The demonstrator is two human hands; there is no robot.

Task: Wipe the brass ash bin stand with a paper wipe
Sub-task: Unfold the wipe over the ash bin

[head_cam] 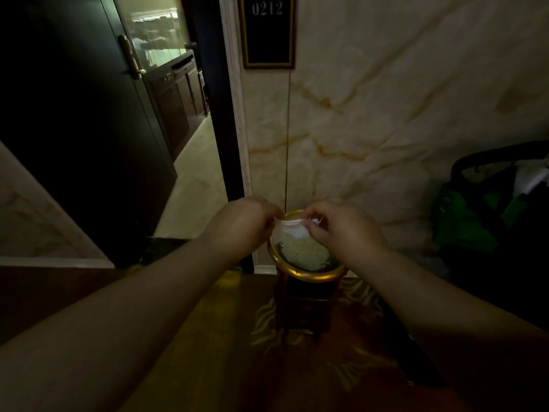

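A brass ash bin stand stands against the marble wall, its round golden rim around a bowl of pale gravel. A dark square pedestal carries it. Above the bowl hangs a white paper wipe, stretched between my two hands. My left hand pinches the wipe's left edge and my right hand pinches its right edge. The wipe hangs over the far part of the bowl and hides some of the rim there.
An open dark door with a brass handle is at the left, leading into a room. A room number plaque hangs on the marble wall. A green and black cleaning caddy stands at the right. Patterned carpet covers the floor.
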